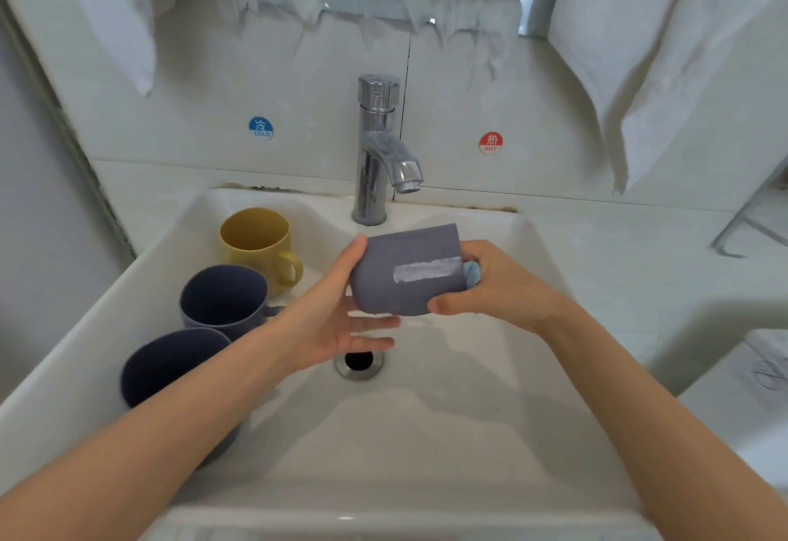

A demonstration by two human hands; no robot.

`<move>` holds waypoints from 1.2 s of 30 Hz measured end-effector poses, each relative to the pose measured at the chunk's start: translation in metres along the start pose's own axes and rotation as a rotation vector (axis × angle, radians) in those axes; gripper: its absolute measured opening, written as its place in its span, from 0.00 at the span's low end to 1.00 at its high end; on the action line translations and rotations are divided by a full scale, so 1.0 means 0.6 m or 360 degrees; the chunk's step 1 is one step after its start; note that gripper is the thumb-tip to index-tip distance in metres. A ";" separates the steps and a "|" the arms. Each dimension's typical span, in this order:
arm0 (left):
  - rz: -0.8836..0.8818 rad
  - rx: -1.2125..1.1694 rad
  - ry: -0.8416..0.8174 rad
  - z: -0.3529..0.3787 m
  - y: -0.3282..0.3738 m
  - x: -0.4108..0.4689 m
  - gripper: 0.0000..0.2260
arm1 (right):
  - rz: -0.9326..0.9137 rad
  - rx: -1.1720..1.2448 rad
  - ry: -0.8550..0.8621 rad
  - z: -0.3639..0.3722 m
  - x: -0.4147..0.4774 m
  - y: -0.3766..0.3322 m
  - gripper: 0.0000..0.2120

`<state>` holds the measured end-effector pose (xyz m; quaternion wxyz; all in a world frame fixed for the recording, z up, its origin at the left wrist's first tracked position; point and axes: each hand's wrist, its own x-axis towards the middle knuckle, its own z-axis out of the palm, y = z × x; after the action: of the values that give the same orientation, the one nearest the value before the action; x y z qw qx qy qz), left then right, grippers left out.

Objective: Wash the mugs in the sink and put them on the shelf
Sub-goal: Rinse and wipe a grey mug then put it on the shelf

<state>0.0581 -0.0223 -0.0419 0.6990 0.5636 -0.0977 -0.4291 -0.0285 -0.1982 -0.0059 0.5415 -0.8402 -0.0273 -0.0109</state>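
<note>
A grey-blue mug (405, 254) with a white strip on its side lies on its side in the air above the white sink (426, 434), below the faucet (377, 148). My right hand (503, 284) grips its rim end, with a light blue cloth (472, 274) tucked at the mouth. My left hand (337, 323) touches the mug's base with the thumb, its fingers held straight underneath. At the sink's left side stand a yellow mug (256, 237), a dark purple mug (221, 297) and another dark mug (170, 361), partly hidden by my left forearm.
The open drain (358, 363) sits under my left hand. No water runs from the spout. White towels (639, 50) hang on the wall above. A wire rack (750, 216) stands on the counter at the right edge.
</note>
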 end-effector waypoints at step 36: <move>0.0359 0.0862 -0.0191 0.001 -0.013 -0.006 0.29 | 0.0072 0.0111 -0.0279 -0.057 -0.020 -0.001 0.15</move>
<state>0.0514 -0.0201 -0.0473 0.5596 0.6887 -0.3118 -0.3396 -0.0400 -0.2294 0.0082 0.5662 -0.8189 -0.0559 0.0759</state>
